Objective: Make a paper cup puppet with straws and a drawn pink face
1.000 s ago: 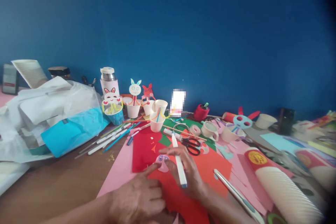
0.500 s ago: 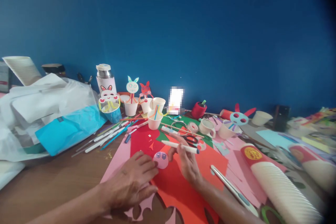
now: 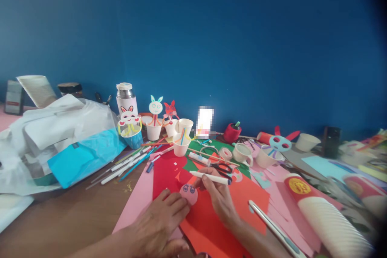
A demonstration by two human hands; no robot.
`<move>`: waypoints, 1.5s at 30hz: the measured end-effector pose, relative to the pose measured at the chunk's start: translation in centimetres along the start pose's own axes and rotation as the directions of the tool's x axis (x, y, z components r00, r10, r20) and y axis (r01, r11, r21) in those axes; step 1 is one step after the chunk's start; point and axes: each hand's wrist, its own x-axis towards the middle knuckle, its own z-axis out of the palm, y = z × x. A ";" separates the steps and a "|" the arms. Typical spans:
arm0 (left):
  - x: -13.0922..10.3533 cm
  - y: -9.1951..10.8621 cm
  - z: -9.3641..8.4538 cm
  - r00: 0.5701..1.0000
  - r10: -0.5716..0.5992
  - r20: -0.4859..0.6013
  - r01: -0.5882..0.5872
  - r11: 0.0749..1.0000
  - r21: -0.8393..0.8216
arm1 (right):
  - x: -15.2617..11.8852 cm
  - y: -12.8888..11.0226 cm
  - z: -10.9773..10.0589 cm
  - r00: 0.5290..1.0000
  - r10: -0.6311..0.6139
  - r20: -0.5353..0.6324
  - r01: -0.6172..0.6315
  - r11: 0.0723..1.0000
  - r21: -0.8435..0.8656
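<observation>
Pointing left, marker [image 3: 216,177] held crosswise.

Classed as a craft workspace, judging by a wooden worktop [image 3: 90,209] spread with coloured paper [image 3: 250,201], scissors [image 3: 215,165], markers [image 3: 213,177], stacked paper cups [image 3: 332,223] and rabbit-faced cup figures [image 3: 154,132] before a blue wall [image 3: 193,40]. Cannot be settled as home or classroom.

Wht marker [image 3: 217,178] in R grip [image 3: 218,196]
</observation>
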 end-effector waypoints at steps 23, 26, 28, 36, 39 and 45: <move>0.2 0.2 0.5 1.000 -0.015 0.007 0.015 0.999 0.039 | -0.9 1.5 -0.7 0.981 -0.176 0.083 0.190 0.774 -0.604; 0.0 0.0 0.9 1.000 -0.009 0.003 0.009 0.999 0.054 | -0.8 1.4 -0.6 0.977 -0.189 0.098 0.209 0.771 -0.601; 0.0 -0.1 1.2 1.000 -0.015 0.003 0.015 0.998 0.058 | -0.8 1.3 -0.7 0.976 -0.191 0.110 0.218 0.772 -0.597; 0.0 -0.1 1.3 0.999 -0.039 0.021 0.038 0.999 0.027 | -0.5 1.7 -0.7 0.981 -0.182 0.074 0.195 0.852 -0.487; 0.0 -0.1 1.2 0.999 -0.041 0.022 0.040 0.999 0.020 | -0.3 1.8 -0.7 0.985 -0.156 0.069 0.171 0.895 -0.413; -0.2 -0.5 1.2 1.000 -0.017 0.019 0.017 1.000 -0.004 | -0.3 1.7 -0.8 0.987 -0.148 0.062 0.160 0.892 -0.424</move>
